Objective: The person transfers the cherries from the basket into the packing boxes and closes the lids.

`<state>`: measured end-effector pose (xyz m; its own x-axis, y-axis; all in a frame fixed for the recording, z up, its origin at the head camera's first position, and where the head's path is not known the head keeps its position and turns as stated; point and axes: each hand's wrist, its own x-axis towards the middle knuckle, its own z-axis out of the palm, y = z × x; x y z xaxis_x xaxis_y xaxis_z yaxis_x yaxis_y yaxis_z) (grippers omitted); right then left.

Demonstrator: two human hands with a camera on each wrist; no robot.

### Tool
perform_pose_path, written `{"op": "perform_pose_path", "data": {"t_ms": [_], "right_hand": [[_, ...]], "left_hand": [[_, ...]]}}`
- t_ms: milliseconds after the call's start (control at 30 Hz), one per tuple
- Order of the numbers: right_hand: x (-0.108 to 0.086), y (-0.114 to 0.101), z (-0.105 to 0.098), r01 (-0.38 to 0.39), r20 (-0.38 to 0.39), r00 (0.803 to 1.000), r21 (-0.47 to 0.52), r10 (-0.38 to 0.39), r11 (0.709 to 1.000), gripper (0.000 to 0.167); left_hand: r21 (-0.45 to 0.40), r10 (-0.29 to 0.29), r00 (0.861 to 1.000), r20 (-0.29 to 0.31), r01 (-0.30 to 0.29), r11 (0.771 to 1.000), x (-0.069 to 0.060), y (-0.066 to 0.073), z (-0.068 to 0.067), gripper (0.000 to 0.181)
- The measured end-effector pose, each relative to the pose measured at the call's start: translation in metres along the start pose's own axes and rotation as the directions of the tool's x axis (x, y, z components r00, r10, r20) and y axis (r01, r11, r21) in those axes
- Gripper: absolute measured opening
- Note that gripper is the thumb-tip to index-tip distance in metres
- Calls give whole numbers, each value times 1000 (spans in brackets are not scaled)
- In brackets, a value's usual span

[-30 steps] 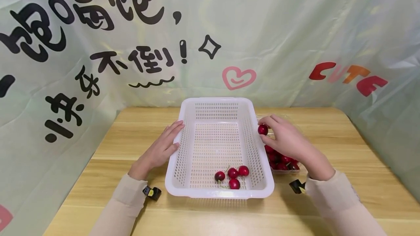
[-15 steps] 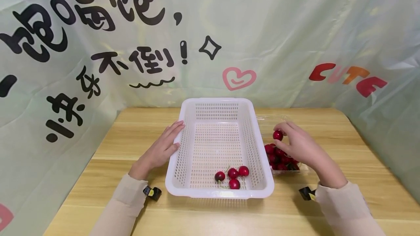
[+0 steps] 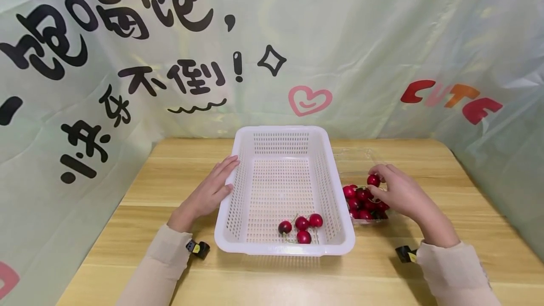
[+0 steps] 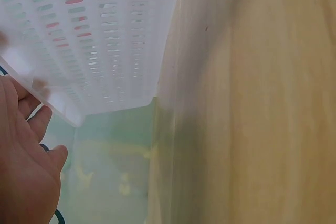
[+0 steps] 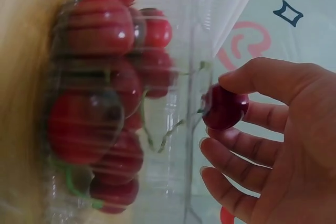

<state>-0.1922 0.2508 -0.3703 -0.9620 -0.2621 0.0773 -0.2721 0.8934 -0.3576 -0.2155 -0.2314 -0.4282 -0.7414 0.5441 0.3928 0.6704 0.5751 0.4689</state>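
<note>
My left hand (image 3: 211, 188) rests against the left rim of a white perforated plastic basket (image 3: 282, 249), its fingers lying along the edge. In the left wrist view, the fingertips touch the rim from outside, next to the holed wall. On the basket's floor, near its front, lie several red cherries (image 3: 301, 223). My right hand (image 3: 399, 190) pinches a dark red cherry (image 5: 226, 107) between thumb and fingers. That hand is above the right side of a clear plastic box (image 3: 369, 221) filled with cherries (image 3: 361, 202), some with green stems.
Right of the basket, the transparent lid (image 3: 350, 157) of the box extends backward over the wooden table (image 3: 255, 282). A printed cloth (image 3: 365, 37) encloses the back and sides. Small black devices (image 3: 198, 249) hang at both wrists.
My right hand has moved right, from beside the basket's right rim to the far side of the cherry box, carrying the cherry along. My left hand and the basket stay put.
</note>
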Motion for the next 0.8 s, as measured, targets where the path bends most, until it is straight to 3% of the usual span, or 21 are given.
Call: {"op": "perform_pose_path", "data": {"t_ms": [433,800], "right_hand": [[-2,23,3,-30,76,997,-41,33,999,30],[0,25,7,-30,106,994,-58,36,998,32]], "left_hand": [[1,-11,1000,4,11,1000,0,1,0,55],[4,-9,1000,4,9,1000,0,2,-1,56]]}}
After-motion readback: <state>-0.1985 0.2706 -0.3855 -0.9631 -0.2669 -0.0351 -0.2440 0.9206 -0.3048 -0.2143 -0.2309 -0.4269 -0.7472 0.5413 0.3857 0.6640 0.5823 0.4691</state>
